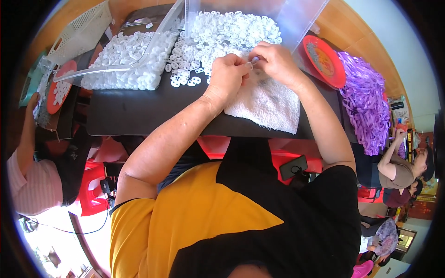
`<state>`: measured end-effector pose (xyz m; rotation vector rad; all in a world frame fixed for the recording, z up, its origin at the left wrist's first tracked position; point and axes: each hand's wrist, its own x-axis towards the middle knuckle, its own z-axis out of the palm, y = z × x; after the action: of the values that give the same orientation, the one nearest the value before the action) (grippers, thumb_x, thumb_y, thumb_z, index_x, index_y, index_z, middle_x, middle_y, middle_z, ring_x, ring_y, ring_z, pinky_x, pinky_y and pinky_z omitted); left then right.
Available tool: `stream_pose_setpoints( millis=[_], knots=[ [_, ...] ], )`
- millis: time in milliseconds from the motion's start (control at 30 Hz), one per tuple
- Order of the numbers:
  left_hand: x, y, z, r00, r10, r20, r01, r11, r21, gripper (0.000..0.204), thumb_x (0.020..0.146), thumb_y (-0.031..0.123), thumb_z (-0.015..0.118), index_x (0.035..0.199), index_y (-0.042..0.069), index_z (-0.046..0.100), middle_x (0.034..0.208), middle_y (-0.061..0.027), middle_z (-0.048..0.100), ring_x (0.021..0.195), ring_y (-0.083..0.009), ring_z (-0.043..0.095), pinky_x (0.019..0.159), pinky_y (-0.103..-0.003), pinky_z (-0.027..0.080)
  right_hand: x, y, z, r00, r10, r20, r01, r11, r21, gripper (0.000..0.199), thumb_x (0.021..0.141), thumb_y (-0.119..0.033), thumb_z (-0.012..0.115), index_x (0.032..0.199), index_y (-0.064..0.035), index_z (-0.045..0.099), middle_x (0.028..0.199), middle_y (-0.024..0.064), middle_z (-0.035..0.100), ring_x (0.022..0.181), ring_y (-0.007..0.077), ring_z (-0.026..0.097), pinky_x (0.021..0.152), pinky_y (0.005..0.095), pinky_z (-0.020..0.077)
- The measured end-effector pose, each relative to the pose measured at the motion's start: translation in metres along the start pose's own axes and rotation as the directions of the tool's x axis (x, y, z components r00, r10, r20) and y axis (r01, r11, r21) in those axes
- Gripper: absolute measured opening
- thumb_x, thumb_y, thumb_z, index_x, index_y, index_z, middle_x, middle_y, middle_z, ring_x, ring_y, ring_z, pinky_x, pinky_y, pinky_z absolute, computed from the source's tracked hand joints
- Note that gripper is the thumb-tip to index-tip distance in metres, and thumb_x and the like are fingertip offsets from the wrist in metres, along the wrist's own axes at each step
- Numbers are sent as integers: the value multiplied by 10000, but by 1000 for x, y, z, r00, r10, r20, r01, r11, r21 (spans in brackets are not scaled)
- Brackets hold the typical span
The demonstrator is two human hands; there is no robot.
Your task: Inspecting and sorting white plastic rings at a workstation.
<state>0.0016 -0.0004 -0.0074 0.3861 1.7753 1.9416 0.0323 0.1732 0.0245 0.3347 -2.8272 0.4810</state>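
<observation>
My left hand (pixel 228 76) and my right hand (pixel 278 64) meet above a white cloth (pixel 269 107), fingertips pinched close together. Between them is a small clear plastic piece (pixel 251 64), partly covered by my fingers; its exact shape is too small to make out. The left fingers grip its near side, and the right thumb and forefinger close on its other end. Just beyond my hands lie many loose white oval plastic pieces with holes (pixel 197 58), spread over the dark table (pixel 134 113).
A clear bin (pixel 160 39) of white pieces stands left; another clear bin (pixel 296 23) lies behind my hands. At right are a red plate (pixel 334 69) with small grey parts and a heap of purple ribbon (pixel 366 102). Other people sit at both sides.
</observation>
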Motion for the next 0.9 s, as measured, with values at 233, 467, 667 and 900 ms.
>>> stream_pose_setpoints(
  millis=[233,467,667,900],
  knots=[
    [-1,4,-2,998,-58,-13,57,996,-71,130,871,116,642,881,-10,613,692,-43,594,501,-91,511,378,-229,347,-1,-8,11,999,-36,11,38,973,-227,163,764,-52,621,915,-87,672,905,58,596,802,304,622,645,413,481],
    [-1,8,-4,995,-100,-10,96,975,-200,113,872,90,631,885,-21,615,691,-60,596,493,-109,513,398,-232,365,-2,-3,20,995,-53,-83,41,990,-137,192,775,-27,600,942,-87,674,913,61,585,812,302,623,651,407,484],
    [0,7,-5,994,-103,-17,98,976,-195,117,874,94,631,880,-22,616,691,-58,595,498,-109,514,412,-229,375,-5,-3,18,992,-68,-111,64,997,-37,219,782,-34,602,981,-91,674,894,65,581,812,298,623,658,398,487],
    [0,7,-4,995,-98,0,96,977,-190,117,875,94,626,882,-23,618,692,-57,595,502,-108,515,413,-226,372,-8,3,20,994,-94,-61,76,965,-252,253,775,-21,610,1012,-95,659,893,57,606,756,302,623,637,384,486]
  ],
)
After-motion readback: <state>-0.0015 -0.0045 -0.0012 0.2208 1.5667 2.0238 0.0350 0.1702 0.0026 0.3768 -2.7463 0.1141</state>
